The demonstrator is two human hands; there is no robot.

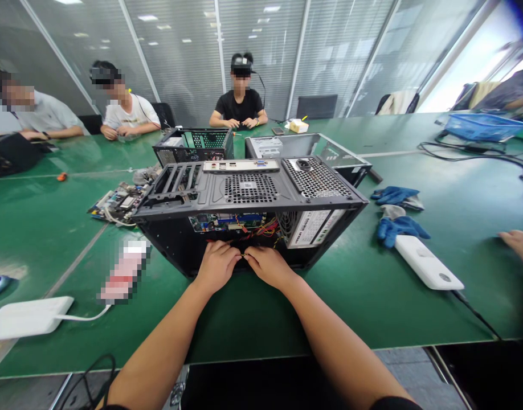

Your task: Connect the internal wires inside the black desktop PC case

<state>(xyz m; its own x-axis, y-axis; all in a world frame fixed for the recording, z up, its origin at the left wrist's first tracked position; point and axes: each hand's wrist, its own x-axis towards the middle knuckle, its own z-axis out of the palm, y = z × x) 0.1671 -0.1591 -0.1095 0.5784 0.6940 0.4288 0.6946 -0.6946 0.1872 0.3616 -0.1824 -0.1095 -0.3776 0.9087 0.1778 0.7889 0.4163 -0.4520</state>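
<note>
A black computer case (171, 233) stands before me with its open side facing me. Inside it show a motherboard (227, 221), a bundle of coloured wires (266, 229) and a power supply (315, 228) with a white label. At the lower part of the opening, my left hand (219, 263) and my right hand (268, 265) nearly meet, fingers pinched. Between the fingertips is a thin wire (244, 255), only a short bit of it visible. My fingers hide the rest.
Two more cases, a black one (193, 145) and a grey one (265, 147), stand behind. Loose circuit boards (120, 202) lie left, near a white power bank (28, 318). Blue gloves (396, 196) and a white device (428, 263) lie right. Several people sit around the green table (415, 319).
</note>
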